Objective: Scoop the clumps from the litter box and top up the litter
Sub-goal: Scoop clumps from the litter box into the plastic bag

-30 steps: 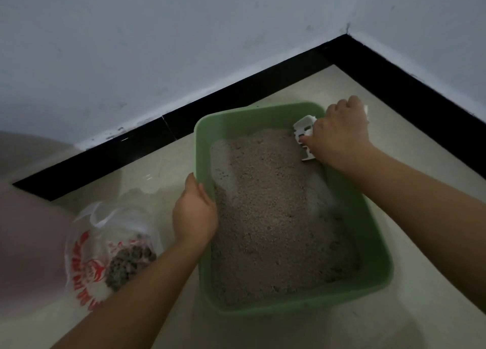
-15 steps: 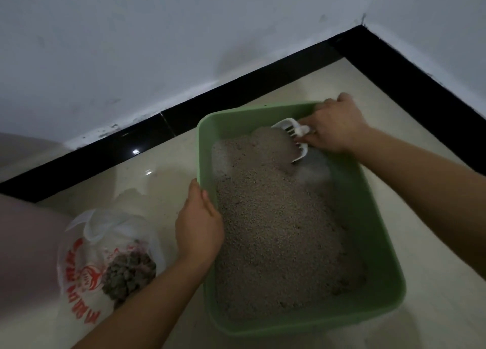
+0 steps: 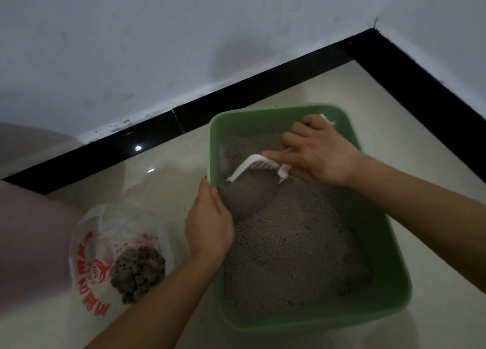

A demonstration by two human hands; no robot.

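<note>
Above the litter [image 3: 302,243], scoop [image 3: 252,164] points left.

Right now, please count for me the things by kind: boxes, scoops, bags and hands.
green litter box: 1
white scoop: 1
plastic bag: 1
hands: 2, the left hand on the box rim and the right hand holding the scoop
Total: 5

Smooth green plastic litter box [image 3: 263,122], faintly sheened; granular matt grey litter [image 3: 289,256]; smooth white plastic scoop [image 3: 252,164]; thin, crinkled, translucent plastic bag [image 3: 86,256] with rough, lumpy dark clumps [image 3: 136,272]; glossy cream floor tiles [image 3: 163,180]; glossy black skirting [image 3: 131,143]; matt painted wall [image 3: 157,46].
</note>
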